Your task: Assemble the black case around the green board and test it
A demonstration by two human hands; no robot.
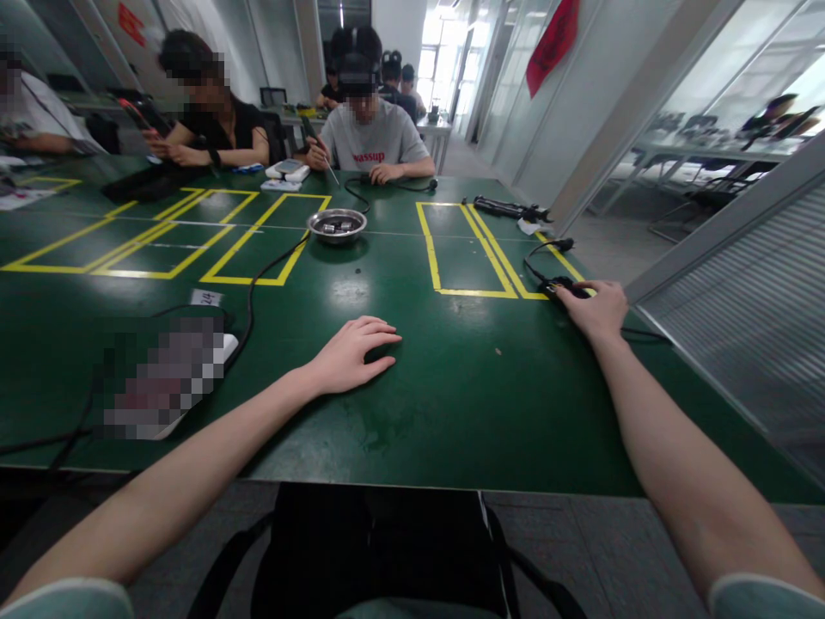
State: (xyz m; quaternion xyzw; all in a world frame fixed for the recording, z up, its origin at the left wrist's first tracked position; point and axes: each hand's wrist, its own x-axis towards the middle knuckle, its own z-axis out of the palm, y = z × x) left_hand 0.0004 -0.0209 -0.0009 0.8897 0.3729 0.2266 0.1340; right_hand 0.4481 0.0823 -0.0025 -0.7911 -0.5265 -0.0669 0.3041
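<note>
A small white tag [206,298] lies on the green surface [451,395], near the black cable, and bears the handwritten number "24". The grey T-shirt [374,142] of the person sitting across the surface carries red lettering on the chest, of which "assup" shows; the first letter is partly hidden. On the wall at the upper left a red sign [131,22] holds characters too blurred to read. The red banner [552,43] hanging at the upper right shows no legible writing

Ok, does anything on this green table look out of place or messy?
Nothing spilled or damaged. The right hand rests on a black device at the table's right edge; the left hand lies flat on bare mat.
</note>
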